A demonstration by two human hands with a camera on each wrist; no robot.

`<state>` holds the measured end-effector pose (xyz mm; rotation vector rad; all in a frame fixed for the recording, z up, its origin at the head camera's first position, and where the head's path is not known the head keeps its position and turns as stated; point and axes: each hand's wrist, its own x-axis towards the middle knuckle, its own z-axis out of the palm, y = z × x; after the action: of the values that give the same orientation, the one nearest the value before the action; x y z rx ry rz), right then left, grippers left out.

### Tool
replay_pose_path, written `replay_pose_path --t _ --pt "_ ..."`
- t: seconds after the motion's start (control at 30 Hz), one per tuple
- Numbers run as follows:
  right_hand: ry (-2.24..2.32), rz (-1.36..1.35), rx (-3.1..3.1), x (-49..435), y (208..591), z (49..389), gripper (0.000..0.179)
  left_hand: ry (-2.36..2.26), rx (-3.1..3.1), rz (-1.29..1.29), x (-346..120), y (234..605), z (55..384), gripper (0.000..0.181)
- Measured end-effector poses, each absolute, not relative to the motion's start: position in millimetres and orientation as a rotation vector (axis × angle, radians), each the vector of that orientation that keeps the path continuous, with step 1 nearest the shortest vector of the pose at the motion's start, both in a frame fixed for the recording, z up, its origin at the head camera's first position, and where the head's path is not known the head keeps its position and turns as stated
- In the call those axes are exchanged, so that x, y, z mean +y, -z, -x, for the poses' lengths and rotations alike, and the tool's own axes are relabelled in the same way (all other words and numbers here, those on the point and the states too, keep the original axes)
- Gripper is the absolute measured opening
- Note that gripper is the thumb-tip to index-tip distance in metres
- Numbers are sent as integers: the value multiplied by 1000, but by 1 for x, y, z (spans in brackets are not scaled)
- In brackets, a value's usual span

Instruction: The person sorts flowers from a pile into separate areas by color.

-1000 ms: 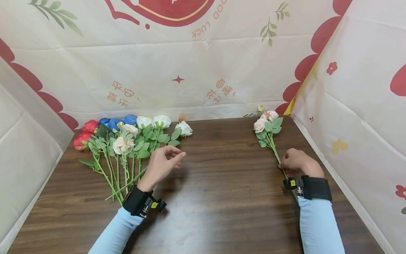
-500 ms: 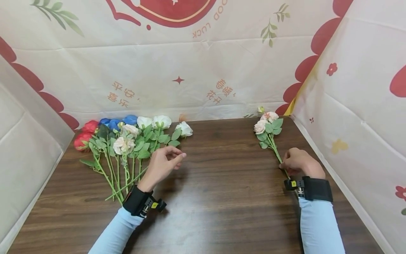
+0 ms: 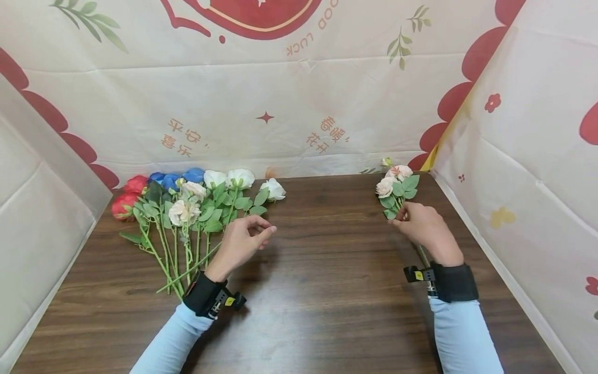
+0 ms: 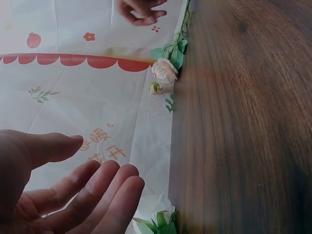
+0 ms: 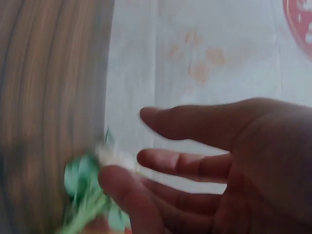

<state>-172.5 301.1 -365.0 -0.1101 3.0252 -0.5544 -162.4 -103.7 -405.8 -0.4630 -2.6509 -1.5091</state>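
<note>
A spray of pale pink artificial roses (image 3: 385,187) with green leaves lies at the table's back right, its blooms near the wall. Over its stem hovers my right hand (image 3: 427,231). The right wrist view shows that hand's thumb and fingers (image 5: 190,122) apart, with the blurred leaves (image 5: 80,183) beyond the fingertips and nothing gripped. My left hand (image 3: 239,244) hangs loosely curled and holds nothing, just right of the flower stems on the left. In the left wrist view its thumb (image 4: 56,146) stands apart from the fingers.
At the left lie several artificial flowers: red blooms (image 3: 124,205), blue ones (image 3: 170,181), cream ones (image 3: 184,212) and white ones (image 3: 240,178), their stems crossing toward me. Printed cloth walls (image 3: 261,93) border the brown wooden table (image 3: 322,270) at the back and both sides.
My right hand has let go of the pink rose stem and moved forward and slightly left, up toward the leaves. The roses and my left hand have stayed put.
</note>
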Motion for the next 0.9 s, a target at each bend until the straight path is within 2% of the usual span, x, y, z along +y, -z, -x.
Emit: replay_pose_path --t 0.3,0.47,0.73,0.9 --pt "622 477 3051 221 372 164 20 1436 -2661 493 -101 407 161 12" --pt "631 571 3003 188 379 156 15 1370 -2666 515 -99 407 160 12" --pt "592 570 2965 173 385 151 14 1284 -2734 532 -107 409 164 13" --pt "581 579 2964 172 385 151 15 898 -2804 485 -126 408 172 17"
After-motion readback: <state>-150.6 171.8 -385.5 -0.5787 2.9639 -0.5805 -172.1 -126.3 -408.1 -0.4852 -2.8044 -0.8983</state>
